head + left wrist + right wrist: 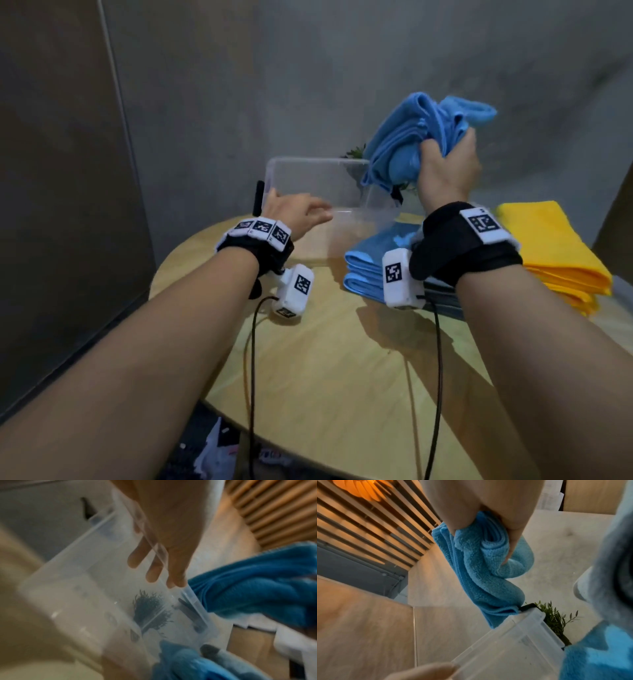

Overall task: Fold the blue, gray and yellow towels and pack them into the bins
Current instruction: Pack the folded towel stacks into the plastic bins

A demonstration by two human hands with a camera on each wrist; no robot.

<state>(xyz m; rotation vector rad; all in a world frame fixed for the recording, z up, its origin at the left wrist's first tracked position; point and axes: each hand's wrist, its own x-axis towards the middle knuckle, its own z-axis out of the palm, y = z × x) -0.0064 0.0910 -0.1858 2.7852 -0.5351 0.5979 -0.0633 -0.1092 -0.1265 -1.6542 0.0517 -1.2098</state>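
From the head view, the right hand is raised above the far right corner of the clear bin, fingers curled tight around a bunched blue towel. The left hand reaches to the bin's near rim with fingers extended. To the right of the bin lies a stack of folded blue towels, and farther right of that a folded yellow stack, all on the round wooden counter. Only this view shows both forearms, held out nearly straight, and the yellow stack.

The left wrist view, blurred, shows the left hand's fingers reaching over the rim into the bin; whether they press the wall I cannot tell. A plant shows through the clear wall.

The right wrist view shows the thumb and fingers clamping the towel's folds, its lower end hanging to the bin's corner, the plant just behind that corner.
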